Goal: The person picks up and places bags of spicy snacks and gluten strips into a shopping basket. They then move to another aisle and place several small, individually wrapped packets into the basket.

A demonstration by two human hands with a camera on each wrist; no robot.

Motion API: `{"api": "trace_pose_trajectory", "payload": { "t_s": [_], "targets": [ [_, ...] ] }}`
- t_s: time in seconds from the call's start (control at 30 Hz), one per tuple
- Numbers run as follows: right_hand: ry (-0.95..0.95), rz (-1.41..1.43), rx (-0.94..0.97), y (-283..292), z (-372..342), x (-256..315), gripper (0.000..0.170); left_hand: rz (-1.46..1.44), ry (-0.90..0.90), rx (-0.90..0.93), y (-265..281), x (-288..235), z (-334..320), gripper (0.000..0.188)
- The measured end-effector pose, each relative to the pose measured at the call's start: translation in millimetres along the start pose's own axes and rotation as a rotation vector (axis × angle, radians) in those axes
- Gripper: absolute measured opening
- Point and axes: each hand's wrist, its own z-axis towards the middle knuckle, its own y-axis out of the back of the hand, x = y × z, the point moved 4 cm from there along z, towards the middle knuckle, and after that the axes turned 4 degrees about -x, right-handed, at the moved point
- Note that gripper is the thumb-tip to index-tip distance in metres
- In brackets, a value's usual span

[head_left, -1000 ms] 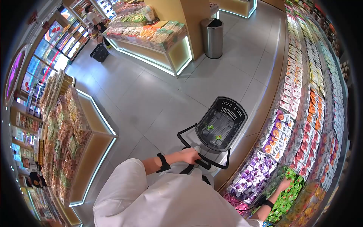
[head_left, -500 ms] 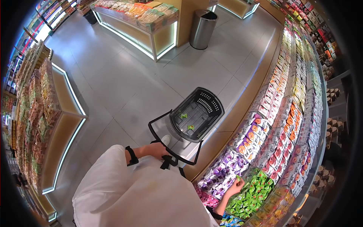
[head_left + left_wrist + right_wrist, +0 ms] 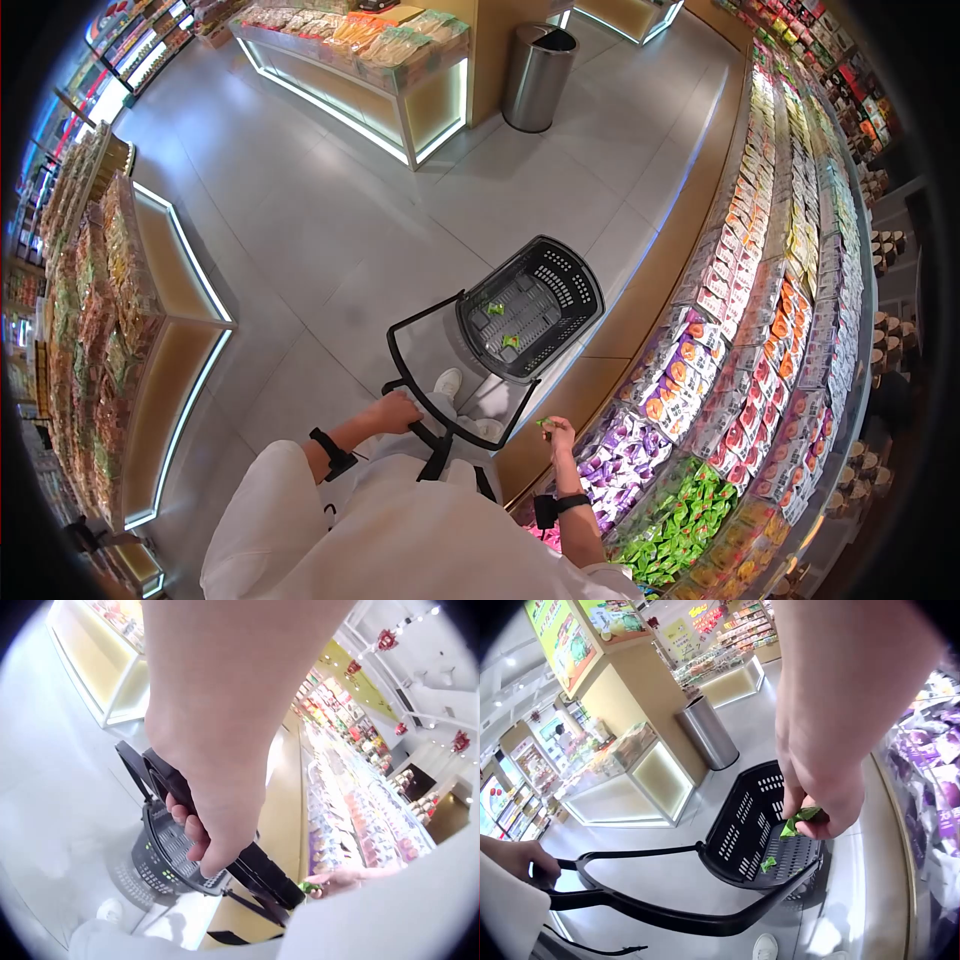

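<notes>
My left hand [image 3: 395,411] grips the black handle [image 3: 259,874] of a shopping basket, fingers curled round it in the left wrist view. The dark grey shopping basket [image 3: 583,290] hangs forward of my legs, tilted, with two small green-wrapped sweets [image 3: 510,342] on its slotted floor. My right hand [image 3: 561,436] pinches another green-wrapped sweet [image 3: 799,823] between thumb and fingertips. In the head view that hand is beside the basket's near right side, between it and the shelf. The right wrist view shows the pinched sweet overlapping the basket's opening.
A long tiered display runs along the right, with green-wrapped sweets [image 3: 680,525], purple-and-white packets [image 3: 625,465] and many other packs. A steel bin [image 3: 540,80] stands ahead by a pillar. Lit display counters [image 3: 350,85] stand ahead and at the left [image 3: 160,400]. Grey tiled floor lies between.
My right hand has come from the green sweets bin, over the purple packets, leftward to beside the basket with a sweet. The left hand keeps hold of the handle. The head view has shifted.
</notes>
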Motion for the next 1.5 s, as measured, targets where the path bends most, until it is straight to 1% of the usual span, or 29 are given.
{"api": "trace_pose_trajectory", "payload": {
  "t_s": [0.03, 0.1, 0.17, 0.23, 0.3, 0.37, 0.4, 0.47, 0.53, 0.63, 0.7, 0.73, 0.77, 0.87, 0.97, 1.0, 1.1, 1.13, 1.27, 1.33, 1.37, 1.43, 1.5],
  "targets": [
    [0.009, -0.025, -0.001, -7, 9, 0, 0.018, 0.022, 0.018, -0.011, 4, 12, -9, 0.015],
    [0.014, -0.075, -0.017, -22, 21, 3, 0.019, 0.047, 0.099, -0.065, 33, 38, -26, 0.016],
    [-0.025, -0.103, -0.031, -34, 29, 3, 0.019, 0.167, 0.191, -0.249, 72, 60, -39, 0.020],
    [-0.041, -0.086, -0.026, -48, 35, 2, 0.020, 0.273, 0.289, -0.440, 95, 80, -41, 0.022],
    [-0.059, -0.037, -0.045, -61, 48, -4, 0.020, 0.136, 0.295, -0.471, 105, 97, -34, 0.021],
    [-0.091, 0.068, -0.036, -76, 71, -11, 0.019, 0.075, 0.254, -0.452, 123, 88, -20, 0.022],
    [-0.084, 0.063, -0.026, -83, 90, -14, 0.020, 0.023, 0.248, -0.420, 123, 84, -13, 0.022],
    [-0.083, 0.063, 0.002, -99, 127, -31, 0.021, -0.070, 0.244, -0.341, 113, 70, -6, 0.022],
    [-0.063, 0.038, 0.013, -118, 161, -44, 0.021, -0.099, 0.226, -0.318, 106, 57, -1, 0.020],
    [-0.005, 0.036, 0.034, -142, 225, -78, 0.021, -0.138, 0.280, -0.273, 89, 56, -6, 0.018],
    [0.046, 0.069, -0.051, -144, 256, -98, 0.021, -0.111, 0.288, -0.270, 88, 57, -3, 0.018],
    [0.063, 0.019, -0.095, -141, 263, -97, 0.022, -0.100, 0.295, -0.274, 85, 56, -2, 0.018],
    [0.086, -0.030, -0.132, -139, 264, -92, 0.024, -0.109, 0.301, -0.265, 84, 55, -3, 0.019],
    [0.118, 0.059, -0.258, -135, 262, -84, 0.035, -0.114, 0.307, -0.281, 88, 54, 4, 0.019],
    [0.075, -0.080, -0.160, -122, 247, -83, 0.037, -0.106, 0.303, -0.291, 97, 50, 15, 0.020],
    [0.070, -0.140, -0.160, -118, 241, -86, 0.031, -0.105, 0.303, -0.292, 100, 48, 19, 0.020],
    [-0.005, -0.206, -0.123, -101, 231, -114, 0.027, -0.083, 0.302, -0.280, 112, 41, 36, 0.022],
    [-0.039, -0.184, -0.118, -97, 225, -124, 0.025, -0.073, 0.301, -0.268, 116, 39, 42, 0.023],
    [-0.162, -0.082, -0.079, -82, 200, -154, 0.018, 0.036, 0.227, -0.317, 124, 34, 65, 0.027],
    [-0.199, -0.041, -0.053, -79, 182, -157, 0.013, 0.066, 0.210, -0.381, 126, 33, 73, 0.029],
    [-0.192, -0.002, -0.025, -80, 173, -156, 0.013, 0.081, 0.196, -0.416, 128, 32, 76, 0.030],
    [-0.173, 0.083, 0.010, -76, 154, -150, 0.014, 0.065, 0.223, -0.416, 133, 31, 80, 0.025],
    [-0.091, 0.095, 0.023, -67, 126, -124, 0.017, 0.058, 0.223, -0.411, 138, 26, 89, 0.023]
  ]
}}
